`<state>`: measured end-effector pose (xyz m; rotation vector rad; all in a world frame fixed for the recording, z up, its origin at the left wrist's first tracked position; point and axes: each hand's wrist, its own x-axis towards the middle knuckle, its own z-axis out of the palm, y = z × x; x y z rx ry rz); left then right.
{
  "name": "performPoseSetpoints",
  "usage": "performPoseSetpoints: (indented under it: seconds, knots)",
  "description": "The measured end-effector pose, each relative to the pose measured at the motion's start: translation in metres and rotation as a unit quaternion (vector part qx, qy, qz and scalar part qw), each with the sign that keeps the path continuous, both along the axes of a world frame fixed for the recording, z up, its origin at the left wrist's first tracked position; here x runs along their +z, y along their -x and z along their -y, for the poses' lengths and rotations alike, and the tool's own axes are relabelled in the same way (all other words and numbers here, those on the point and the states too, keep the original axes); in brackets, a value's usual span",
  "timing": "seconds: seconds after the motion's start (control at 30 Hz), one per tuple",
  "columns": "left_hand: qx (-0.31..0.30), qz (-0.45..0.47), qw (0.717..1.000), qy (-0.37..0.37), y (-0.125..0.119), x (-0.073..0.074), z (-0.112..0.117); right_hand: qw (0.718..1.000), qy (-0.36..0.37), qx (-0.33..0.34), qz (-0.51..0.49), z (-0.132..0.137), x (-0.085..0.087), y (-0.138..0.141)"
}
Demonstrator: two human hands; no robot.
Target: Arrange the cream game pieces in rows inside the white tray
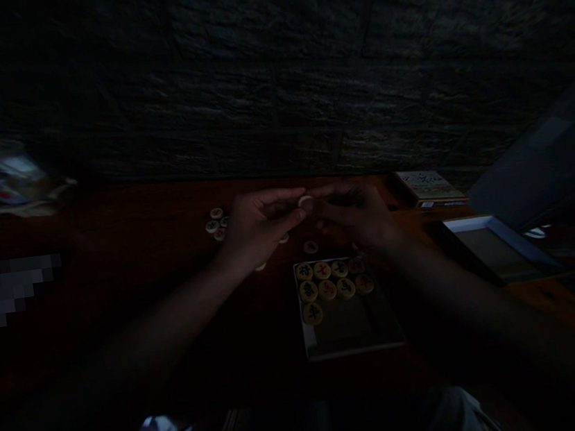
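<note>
The scene is dim. My left hand (pixel 260 227) and my right hand (pixel 355 217) meet above a dark red table, and both pinch one round pale game piece (pixel 305 202) between their fingertips. Just below the hands lies a shallow square tray (pixel 354 333) with several round pieces (pixel 333 280) marked in red and black, set in rows along its far side. A single piece (pixel 311 247) lies on the table between hands and tray.
A small cluster of loose pieces (pixel 216 224) lies left of my left hand. A flat box (pixel 429 187) and a tray lid (pixel 502 255) sit at right. Clear plastic wrapping (pixel 5 177) lies at far left. A dark stone wall stands behind the table (pixel 142 275).
</note>
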<state>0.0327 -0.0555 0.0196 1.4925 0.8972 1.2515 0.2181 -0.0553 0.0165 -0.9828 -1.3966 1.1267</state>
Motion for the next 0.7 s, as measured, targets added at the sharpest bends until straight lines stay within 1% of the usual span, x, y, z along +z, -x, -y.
performPoseSetpoints:
  seconds: [0.13, 0.27, 0.33, 0.4, 0.47, 0.5, 0.53, 0.57, 0.6, 0.7]
  knots:
    - [0.002, 0.008, 1.0, -0.026, 0.002, -0.005, -0.006, 1.0, -0.006, 0.008, -0.012, -0.003, -0.002, -0.002]
    - [0.008, 0.008, 1.0, 0.013, 0.001, -0.004, -0.006, 0.999, -0.035, 0.008, 0.006, -0.002, -0.004, -0.003]
    - [0.007, 0.02, 0.999, 0.032, 0.0, -0.003, -0.005, 0.996, -0.08, -0.01, 0.047, 0.0, -0.004, -0.003]
    - [0.008, 0.029, 0.999, 0.043, 0.0, -0.001, -0.004, 0.977, -0.156, -0.053, 0.132, 0.002, -0.005, -0.004]
    - [0.012, 0.026, 0.998, 0.056, 0.0, 0.0, -0.003, 0.941, -0.236, -0.095, 0.222, 0.004, -0.005, -0.005]
    - [0.013, 0.024, 0.998, 0.064, 0.0, 0.0, -0.003, 0.924, -0.264, -0.106, 0.255, 0.005, -0.004, -0.006]
    - [0.008, 0.028, 0.997, 0.072, 0.0, 0.0, -0.004, 0.913, -0.282, -0.108, 0.275, 0.006, -0.004, -0.006]
    - [-0.002, 0.04, 0.996, 0.079, 0.0, -0.001, -0.004, 0.909, -0.29, -0.105, 0.28, 0.007, -0.003, -0.006]
    - [-0.016, 0.061, 0.994, 0.085, -0.001, -0.002, -0.005, 0.913, -0.286, -0.097, 0.274, 0.007, -0.003, -0.006]
    - [-0.069, 0.127, 0.983, 0.115, -0.001, -0.004, -0.009, 0.943, -0.25, -0.059, 0.212, 0.007, -0.003, -0.005]
